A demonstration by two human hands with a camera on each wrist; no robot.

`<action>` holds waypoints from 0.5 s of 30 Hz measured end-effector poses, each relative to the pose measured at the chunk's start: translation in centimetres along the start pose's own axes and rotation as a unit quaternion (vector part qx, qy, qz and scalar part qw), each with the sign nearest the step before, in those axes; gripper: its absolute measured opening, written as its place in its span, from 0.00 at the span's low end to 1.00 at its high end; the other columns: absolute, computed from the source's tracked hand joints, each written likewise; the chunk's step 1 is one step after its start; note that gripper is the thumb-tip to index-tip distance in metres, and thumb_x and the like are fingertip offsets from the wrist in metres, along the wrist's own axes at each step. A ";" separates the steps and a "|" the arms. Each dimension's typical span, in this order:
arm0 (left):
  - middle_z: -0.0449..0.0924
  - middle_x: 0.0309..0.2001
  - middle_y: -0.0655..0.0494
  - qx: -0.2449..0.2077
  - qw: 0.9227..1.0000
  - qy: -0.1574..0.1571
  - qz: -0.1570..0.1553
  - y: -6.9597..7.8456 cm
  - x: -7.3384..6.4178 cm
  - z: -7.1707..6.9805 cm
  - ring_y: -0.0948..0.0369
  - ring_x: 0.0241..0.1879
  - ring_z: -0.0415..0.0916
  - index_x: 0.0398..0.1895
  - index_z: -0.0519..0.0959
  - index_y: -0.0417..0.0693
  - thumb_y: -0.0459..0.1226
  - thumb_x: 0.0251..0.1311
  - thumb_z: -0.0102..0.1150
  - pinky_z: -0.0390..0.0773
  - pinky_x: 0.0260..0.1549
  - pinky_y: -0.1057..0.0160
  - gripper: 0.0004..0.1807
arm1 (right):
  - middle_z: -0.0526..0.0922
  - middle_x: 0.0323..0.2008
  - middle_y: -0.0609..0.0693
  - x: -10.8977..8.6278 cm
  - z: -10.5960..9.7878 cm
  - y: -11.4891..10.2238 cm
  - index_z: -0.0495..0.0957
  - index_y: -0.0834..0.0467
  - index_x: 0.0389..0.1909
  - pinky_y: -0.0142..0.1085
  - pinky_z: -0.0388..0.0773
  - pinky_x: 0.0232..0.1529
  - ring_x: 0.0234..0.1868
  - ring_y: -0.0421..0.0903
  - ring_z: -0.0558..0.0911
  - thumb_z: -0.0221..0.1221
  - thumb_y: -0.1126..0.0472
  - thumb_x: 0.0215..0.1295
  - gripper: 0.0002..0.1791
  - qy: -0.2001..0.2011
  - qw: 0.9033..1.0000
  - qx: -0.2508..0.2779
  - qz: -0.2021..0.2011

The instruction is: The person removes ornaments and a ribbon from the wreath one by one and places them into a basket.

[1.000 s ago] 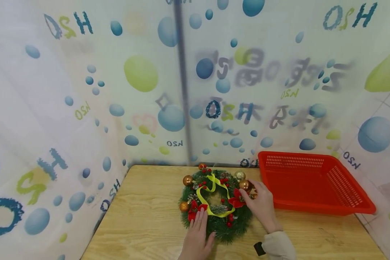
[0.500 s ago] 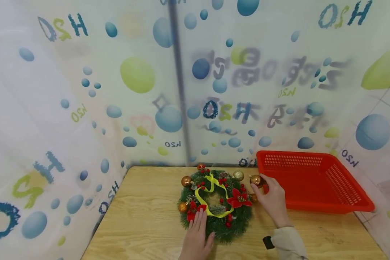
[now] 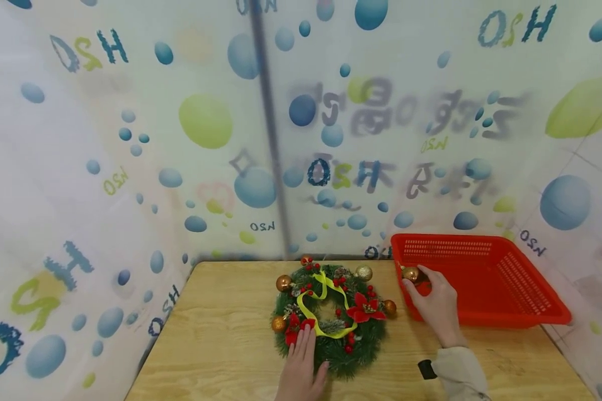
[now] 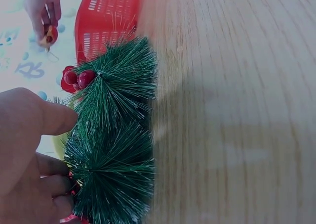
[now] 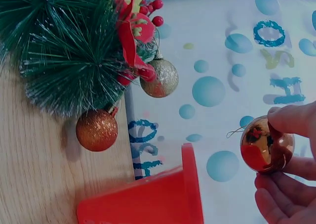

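Note:
A green Christmas wreath (image 3: 353, 356) lies on the table, dressed with red poinsettias, berries, baubles and a yellow ribbon (image 3: 337, 334). My left hand (image 3: 301, 370) rests on its lower left with straight fingers, over a red poinsettia (image 3: 292, 334). Pinched between the thumb and fingers of my right hand (image 3: 438, 303) is a shiny copper-gold bauble (image 5: 266, 145) with a thin wire loop. That hand is right of the wreath, over the left end of the red basket (image 3: 486, 289). A glittery orange bauble (image 5: 97, 130) and a pale gold one (image 5: 159, 78) hang at the wreath's edge.
The red plastic basket with slotted walls stands at the table's back right. Behind the wooden table (image 3: 221, 334) hangs a white curtain (image 3: 205, 184) printed with bubbles. A dark square piece (image 3: 426, 369) sits by the right sleeve (image 3: 461, 370).
My right hand has taken the copper-gold bauble off the wreath's right side and carried it rightward to the basket. My left hand stays on the wreath.

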State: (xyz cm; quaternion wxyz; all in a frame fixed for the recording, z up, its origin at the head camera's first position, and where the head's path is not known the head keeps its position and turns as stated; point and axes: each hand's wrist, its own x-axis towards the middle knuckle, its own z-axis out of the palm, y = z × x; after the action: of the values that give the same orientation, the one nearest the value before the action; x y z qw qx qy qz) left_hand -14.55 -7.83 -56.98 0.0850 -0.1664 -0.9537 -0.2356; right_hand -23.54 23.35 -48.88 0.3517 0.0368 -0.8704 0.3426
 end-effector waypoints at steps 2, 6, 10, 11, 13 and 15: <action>0.62 0.75 0.35 0.005 1.000 0.009 0.004 0.0 0.0 0.1 0.38 0.72 0.65 0.74 0.63 0.32 0.52 0.75 0.48 0.73 0.61 0.34 0.38 | 0.85 0.41 0.66 0.0 -0.2 0.2 0.81 0.71 0.53 0.58 0.79 0.43 0.41 0.62 0.84 0.74 0.64 0.56 0.25 0.000 1.000 0.001 0.003; 0.64 0.74 0.35 0.006 1.000 0.025 0.007 0.1 -0.1 0.2 0.38 0.71 0.66 0.74 0.64 0.31 0.52 0.74 0.50 0.74 0.60 0.35 0.37 | 0.85 0.41 0.66 0.3 -0.6 0.5 0.81 0.71 0.52 0.57 0.78 0.44 0.41 0.62 0.83 0.74 0.63 0.56 0.25 0.001 1.000 0.005 0.008; 0.64 0.74 0.35 -0.001 1.000 0.025 0.004 0.2 -0.1 0.2 0.38 0.71 0.66 0.74 0.64 0.32 0.52 0.74 0.51 0.74 0.59 0.34 0.37 | 0.85 0.41 0.67 0.7 -1.2 1.0 0.81 0.71 0.52 0.58 0.77 0.45 0.41 0.63 0.83 0.74 0.63 0.56 0.25 0.001 1.000 0.002 0.013; 0.64 0.74 0.35 -0.005 1.000 0.021 0.000 0.2 -0.1 0.1 0.38 0.71 0.66 0.74 0.63 0.32 0.52 0.74 0.50 0.74 0.59 0.34 0.37 | 0.85 0.41 0.67 0.8 -1.4 1.2 0.80 0.71 0.52 0.58 0.77 0.45 0.41 0.63 0.83 0.74 0.63 0.56 0.25 0.002 1.000 0.000 0.014; 0.63 0.74 0.35 -0.014 1.000 0.010 -0.008 0.2 0.0 0.1 0.38 0.71 0.65 0.74 0.63 0.33 0.52 0.74 0.50 0.73 0.60 0.34 0.38 | 0.85 0.41 0.67 1.1 -1.8 1.5 0.80 0.72 0.52 0.57 0.76 0.44 0.41 0.63 0.83 0.73 0.63 0.56 0.25 0.001 1.000 0.000 0.013; 0.62 0.75 0.35 -0.022 1.000 -0.001 -0.017 0.2 0.1 0.0 0.38 0.72 0.64 0.75 0.62 0.33 0.53 0.74 0.50 0.72 0.61 0.33 0.38 | 0.85 0.41 0.66 1.3 -2.1 1.9 0.80 0.71 0.52 0.51 0.76 0.42 0.41 0.62 0.83 0.73 0.63 0.57 0.25 -0.002 1.000 -0.001 0.015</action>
State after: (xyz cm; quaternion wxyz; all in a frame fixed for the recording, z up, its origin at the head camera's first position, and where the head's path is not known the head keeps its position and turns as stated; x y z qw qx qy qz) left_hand -14.52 -7.60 -56.88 0.0758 -0.1521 -0.9511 -0.2579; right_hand -23.87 26.36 -48.06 0.3451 0.0235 -0.8719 0.3466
